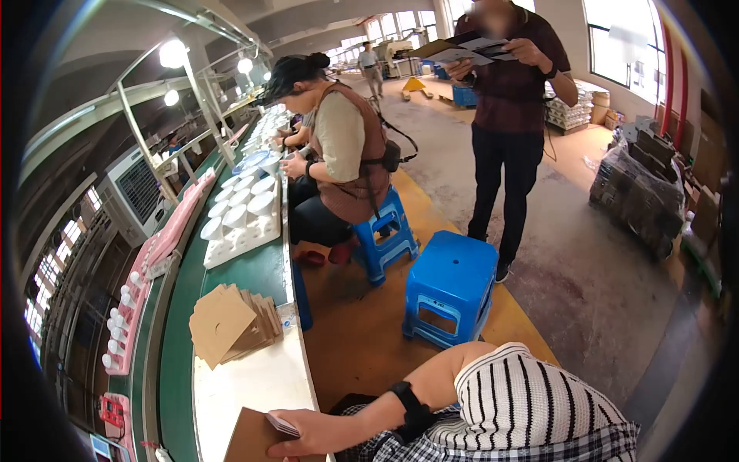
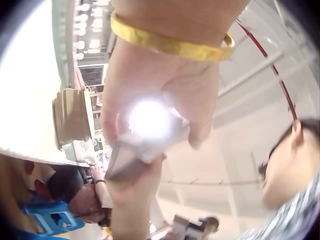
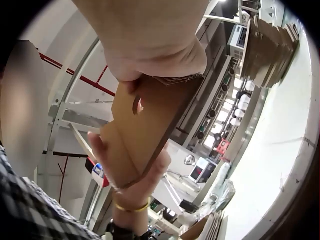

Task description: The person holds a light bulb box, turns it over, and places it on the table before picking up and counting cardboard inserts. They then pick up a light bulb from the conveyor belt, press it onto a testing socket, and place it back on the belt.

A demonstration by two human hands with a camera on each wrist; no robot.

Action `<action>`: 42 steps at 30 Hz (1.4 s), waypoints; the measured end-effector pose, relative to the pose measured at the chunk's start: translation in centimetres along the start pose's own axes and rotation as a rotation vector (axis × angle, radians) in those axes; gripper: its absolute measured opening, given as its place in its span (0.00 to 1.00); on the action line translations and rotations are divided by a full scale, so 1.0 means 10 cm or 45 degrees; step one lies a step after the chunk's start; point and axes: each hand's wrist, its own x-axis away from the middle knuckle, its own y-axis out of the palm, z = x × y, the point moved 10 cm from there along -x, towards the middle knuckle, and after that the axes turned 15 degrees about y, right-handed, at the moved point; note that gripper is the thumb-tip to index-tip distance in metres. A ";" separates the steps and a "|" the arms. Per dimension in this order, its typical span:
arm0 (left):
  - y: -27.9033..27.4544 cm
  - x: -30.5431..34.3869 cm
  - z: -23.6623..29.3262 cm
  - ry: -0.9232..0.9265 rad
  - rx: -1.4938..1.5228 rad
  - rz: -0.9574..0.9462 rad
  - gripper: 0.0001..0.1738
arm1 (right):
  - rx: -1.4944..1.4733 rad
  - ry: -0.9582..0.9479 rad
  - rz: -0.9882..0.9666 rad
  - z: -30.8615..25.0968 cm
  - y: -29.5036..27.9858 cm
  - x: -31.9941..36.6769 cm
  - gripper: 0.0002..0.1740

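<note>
In the head view my right hand point(image 1: 317, 433) grips a brown cardboard piece point(image 1: 248, 437) low over the near end of the bench. The right wrist view shows that cardboard point(image 3: 145, 120) folded, with a small round hole near the right hand's fingers. My left hand point(image 3: 142, 182), wearing a yellow bangle, holds its other end, thumb on one side and fingers on the other. In the left wrist view a bright glare hides part of the left hand's hold. A stack of similar cardboard pieces point(image 1: 223, 327) lies on the bench just beyond.
The white bench top point(image 1: 265, 377) runs along a green conveyor point(image 1: 185, 308). Farther up stands a white tray point(image 1: 245, 245) of white cup-like parts. A seated person point(image 1: 342, 138) works there; another person point(image 1: 508, 115) stands holding papers. A blue stool point(image 1: 454, 269) is beside the bench.
</note>
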 end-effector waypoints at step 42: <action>-0.35 0.27 -0.62 -0.193 0.618 -0.283 0.51 | -0.023 0.539 -0.174 0.88 0.21 -0.46 0.22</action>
